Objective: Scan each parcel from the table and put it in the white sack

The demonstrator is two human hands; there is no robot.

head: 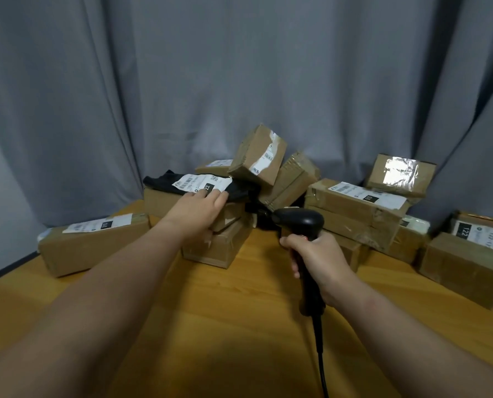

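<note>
Bare forearms, bare left grip, bare right grip

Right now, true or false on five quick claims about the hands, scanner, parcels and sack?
1. The right hand grips the black scanner. True.
2. The left hand holds a cardboard box in the air. False: it rests on the white label of the black bag parcel, which lies on the pile.
3. The white sack is in view. False: no sack shows.
4. A tilted box leans on top of the middle pile. True.
5. The scanner is cordless. False: a black cable runs down from its handle.
</note>
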